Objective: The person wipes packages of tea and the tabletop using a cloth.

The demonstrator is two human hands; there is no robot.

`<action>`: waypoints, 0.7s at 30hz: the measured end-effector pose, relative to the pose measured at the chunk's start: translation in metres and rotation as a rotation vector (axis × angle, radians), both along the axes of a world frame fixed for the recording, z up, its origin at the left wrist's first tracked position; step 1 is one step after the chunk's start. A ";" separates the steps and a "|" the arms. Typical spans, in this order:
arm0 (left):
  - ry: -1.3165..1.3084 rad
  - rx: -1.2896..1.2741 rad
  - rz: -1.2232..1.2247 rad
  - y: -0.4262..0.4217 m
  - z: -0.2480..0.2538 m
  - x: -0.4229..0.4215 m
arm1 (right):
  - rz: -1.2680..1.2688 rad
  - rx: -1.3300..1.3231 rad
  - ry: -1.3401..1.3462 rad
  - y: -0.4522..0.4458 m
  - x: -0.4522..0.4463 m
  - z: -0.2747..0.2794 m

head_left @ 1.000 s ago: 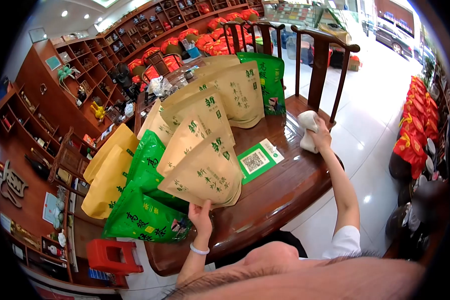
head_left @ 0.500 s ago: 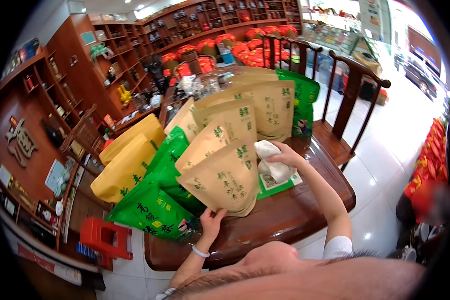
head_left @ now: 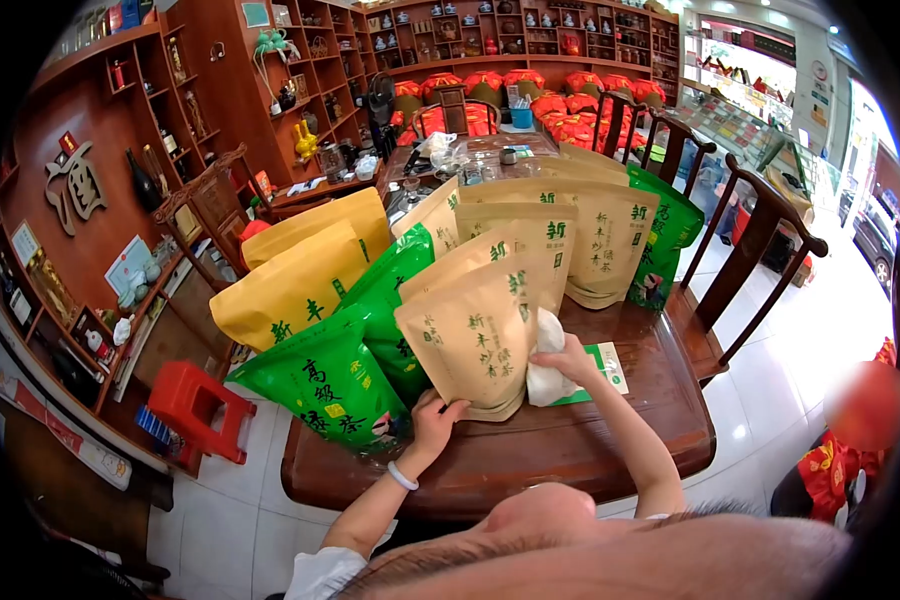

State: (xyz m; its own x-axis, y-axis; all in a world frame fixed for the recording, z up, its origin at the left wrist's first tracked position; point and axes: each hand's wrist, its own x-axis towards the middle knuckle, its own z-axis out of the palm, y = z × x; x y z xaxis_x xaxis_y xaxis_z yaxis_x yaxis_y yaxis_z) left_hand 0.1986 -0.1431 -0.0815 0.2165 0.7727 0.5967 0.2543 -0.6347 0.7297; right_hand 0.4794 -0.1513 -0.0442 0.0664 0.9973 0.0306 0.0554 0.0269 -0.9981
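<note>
At the lower left edge of the front kraft-paper pouch, my left hand touches its base with thumb and fingers. My right hand holds a crumpled white cloth against the right side of that pouch. Behind it stand several more kraft pouches. Green pouches lean at the left, with yellow pouches behind them. A green card lies partly under the cloth and my right hand on the glossy wooden table.
Wooden chairs line the table's right side. A red stool stands on the floor at the left. Glassware and a plastic bag sit on the table's far part. Shelves and red-covered jars fill the back.
My right hand has brought the white cloth left, from the table's right side over the card to the front pouch. My left hand stays at the pouch's base. The camera view has turned left.
</note>
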 end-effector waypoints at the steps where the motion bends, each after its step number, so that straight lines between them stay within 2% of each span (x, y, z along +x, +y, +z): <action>1: 0.021 0.037 0.022 0.004 -0.002 -0.002 | -0.031 0.020 -0.017 0.004 -0.002 -0.002; 4: 0.058 0.116 0.010 0.006 -0.003 -0.006 | -0.136 0.120 -0.054 0.012 0.002 0.003; 6: 0.055 0.160 -0.005 0.007 -0.007 -0.006 | -0.250 0.169 0.188 0.017 0.021 0.020; 9: 0.010 0.076 -0.013 0.003 -0.005 -0.008 | -0.369 0.416 0.042 0.052 0.053 0.020; 10: -0.004 0.085 -0.020 0.004 -0.003 -0.008 | -0.373 0.414 0.045 0.057 0.057 0.030; 12: -0.023 0.095 -0.021 0.003 -0.003 -0.008 | -0.180 0.160 0.125 0.066 0.062 0.048; 17: 0.039 -0.011 0.006 0.003 -0.010 -0.011 | -0.234 0.277 0.048 0.077 0.059 0.041; 21: 0.118 -0.006 0.053 0.003 -0.010 -0.015 | -0.438 0.448 0.010 0.051 0.059 0.034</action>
State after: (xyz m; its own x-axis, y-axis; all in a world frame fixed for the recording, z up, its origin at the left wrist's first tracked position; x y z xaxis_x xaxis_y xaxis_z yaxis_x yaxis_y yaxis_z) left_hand 0.1838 -0.1398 -0.0919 0.2433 0.7882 0.5653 0.3716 -0.6140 0.6963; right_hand 0.5387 -0.0998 -0.0101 0.4682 0.7684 0.4364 0.1469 0.4193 -0.8959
